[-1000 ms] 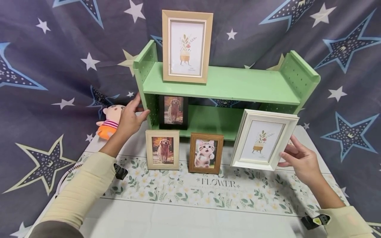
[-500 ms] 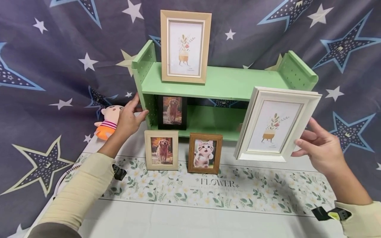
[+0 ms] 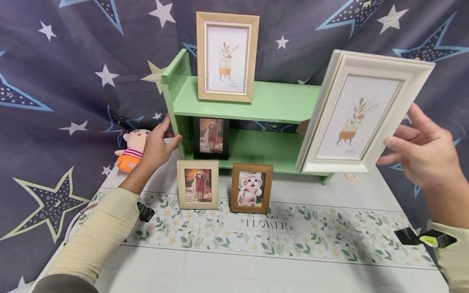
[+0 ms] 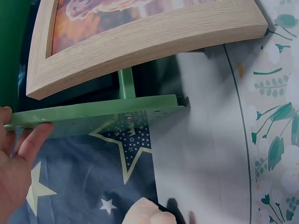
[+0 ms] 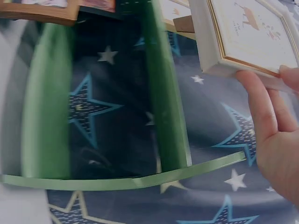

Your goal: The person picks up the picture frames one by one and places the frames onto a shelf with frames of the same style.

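My right hand (image 3: 428, 150) grips a white picture frame (image 3: 331, 162) by its right edge, thumb on the front. The frame hangs tilted before the right end of a green two-tier shelf (image 3: 289, 106), hiding that end in the head view. Its print shows a potted plant. Behind it a brown stand flap (image 5: 184, 24) sticks out. My left hand (image 3: 159, 146) rests on the shelf's left side panel, its fingertips against the panel in the left wrist view. A light wood frame (image 3: 227, 97) stands on the upper tier, and a black frame (image 3: 196, 138) with a dog photo on the lower.
On the table before the shelf stand a pale wood frame (image 3: 216, 183) with a dog photo and a brown frame (image 3: 233, 189) with a kitten. A plush toy (image 3: 130, 158) sits left of the shelf. A flowered runner (image 3: 315, 244) crosses the table. Starred cloth hangs behind.
My right hand has lifted the white frame up and to the right, nearer the head camera and more tilted. The left hand has stayed on the side panel.
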`<action>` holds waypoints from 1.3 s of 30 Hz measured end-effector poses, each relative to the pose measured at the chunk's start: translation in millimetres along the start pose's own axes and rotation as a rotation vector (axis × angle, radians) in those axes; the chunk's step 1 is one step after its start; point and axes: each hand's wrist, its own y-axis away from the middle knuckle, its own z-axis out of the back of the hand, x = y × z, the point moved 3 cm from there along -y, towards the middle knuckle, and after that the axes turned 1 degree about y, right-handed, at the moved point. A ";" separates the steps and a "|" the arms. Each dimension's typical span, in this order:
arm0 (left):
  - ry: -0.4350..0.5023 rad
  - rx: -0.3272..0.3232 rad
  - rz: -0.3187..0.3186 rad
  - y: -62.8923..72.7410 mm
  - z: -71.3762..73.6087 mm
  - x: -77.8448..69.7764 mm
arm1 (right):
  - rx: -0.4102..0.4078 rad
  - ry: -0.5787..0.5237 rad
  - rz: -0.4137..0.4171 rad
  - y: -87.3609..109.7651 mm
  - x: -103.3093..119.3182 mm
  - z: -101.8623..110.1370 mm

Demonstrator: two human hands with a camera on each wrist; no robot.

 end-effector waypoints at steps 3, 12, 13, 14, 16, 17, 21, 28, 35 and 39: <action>-0.004 -0.003 -0.002 0.3 0.5 0.4 | -0.028 0.027 0.007 -15.0 9.0 -3.4; 0.029 0.013 0.032 0.2 -2.9 -1.1 | -0.172 0.076 -0.001 -54.9 18.7 -6.7; 0.030 0.012 0.034 0.5 -2.7 -1.6 | -0.176 0.096 -0.004 -59.4 18.2 -6.7; 0.033 0.011 0.034 0.7 -2.5 -2.2 | -0.181 0.109 -0.010 -63.7 17.2 -6.6; 0.034 0.008 0.034 1.0 -2.0 -2.9 | -0.181 0.097 -0.015 -72.0 14.1 -6.4; 0.034 0.006 0.033 1.1 -1.9 -3.1 | -0.185 0.086 -0.023 -75.8 12.0 -6.5; 0.039 0.000 0.022 1.3 -0.8 -3.1 | -0.198 0.025 -0.050 -89.5 1.6 -7.7; 0.026 0.008 0.037 1.6 -0.6 -2.1 | -0.245 0.058 -0.143 -109.7 -15.0 -10.9; 0.032 0.013 0.041 2.2 -0.6 -1.3 | -0.328 0.198 -0.223 -125.5 -28.6 -9.9; 0.027 0.018 0.047 1.4 -1.1 -0.7 | -0.362 0.214 -0.252 -133.0 -34.5 -7.0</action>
